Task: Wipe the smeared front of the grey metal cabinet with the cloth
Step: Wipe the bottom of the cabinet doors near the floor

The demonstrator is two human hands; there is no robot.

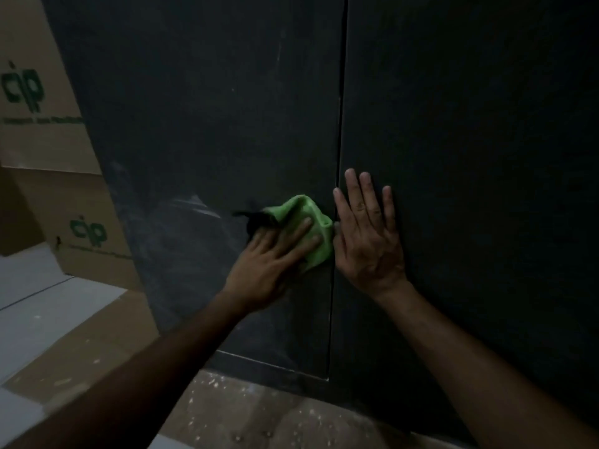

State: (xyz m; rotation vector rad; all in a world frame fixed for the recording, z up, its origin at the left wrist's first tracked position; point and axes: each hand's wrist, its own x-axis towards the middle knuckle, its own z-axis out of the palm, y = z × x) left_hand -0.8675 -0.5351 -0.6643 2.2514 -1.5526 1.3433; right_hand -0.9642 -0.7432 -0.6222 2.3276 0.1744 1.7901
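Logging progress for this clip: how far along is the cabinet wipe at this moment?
Partway, at best. In hand: the left hand presses the green cloth flat on the left door by the centre seam, while the right hand braces flat on the right door. Left: pale smears beside the cloth, further left. No area can be confirmed clean in this dim light.

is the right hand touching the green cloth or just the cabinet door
Cannot tell. In the head view the right hand lies flat on the cabinet door, its thumb edge meeting the green cloth with no plain gap or contact.
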